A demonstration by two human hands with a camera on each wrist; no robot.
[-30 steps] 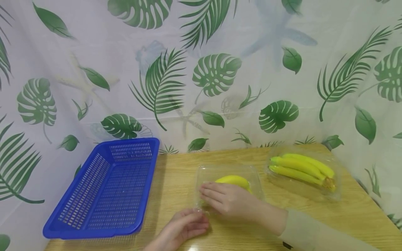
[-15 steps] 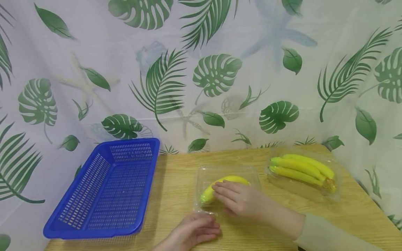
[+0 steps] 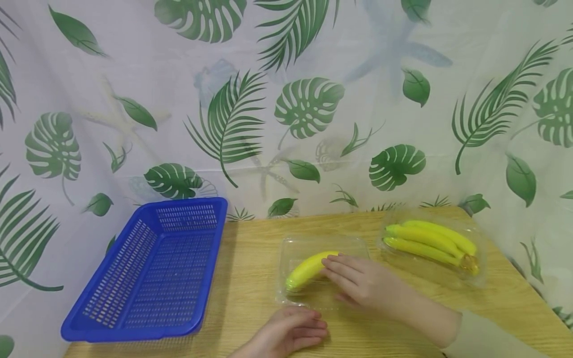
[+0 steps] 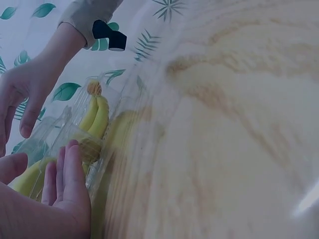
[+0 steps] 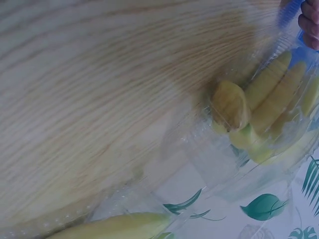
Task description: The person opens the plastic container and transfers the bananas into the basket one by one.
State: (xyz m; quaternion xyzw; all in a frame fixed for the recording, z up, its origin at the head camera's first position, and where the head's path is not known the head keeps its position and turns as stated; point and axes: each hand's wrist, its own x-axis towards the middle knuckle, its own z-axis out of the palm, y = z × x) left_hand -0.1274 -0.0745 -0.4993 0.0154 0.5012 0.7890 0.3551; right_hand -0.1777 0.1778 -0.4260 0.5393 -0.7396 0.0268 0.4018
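A clear plastic clamshell box [image 3: 293, 244] with yellow bananas [image 3: 309, 271] in it sits mid-table; its lid appears to be down. My right hand [image 3: 371, 286] lies over the box's right part in the head view, fingers straight; whether they touch the lid I cannot tell. Just in front of the box's near edge is my left hand [image 3: 291, 330], its fingers loosely bent around nothing. In the left wrist view the left hand [image 4: 60, 209] is beside the box, with the right hand [image 4: 37, 82] above. The right wrist view has bananas [image 5: 271, 99] seen through clear plastic.
At the back right stands another clear plastic box [image 3: 480, 281] holding several bananas [image 3: 429, 241]. A blue perforated basket [image 3: 208, 278] occupies the left of the wooden table [image 3: 250, 248]. Behind hangs a leaf-patterned sheet [image 3: 250, 44].
My right hand has slid rightward across the box, uncovering more of the banana. My left hand has shifted right and slightly down, away from the box's front corner.
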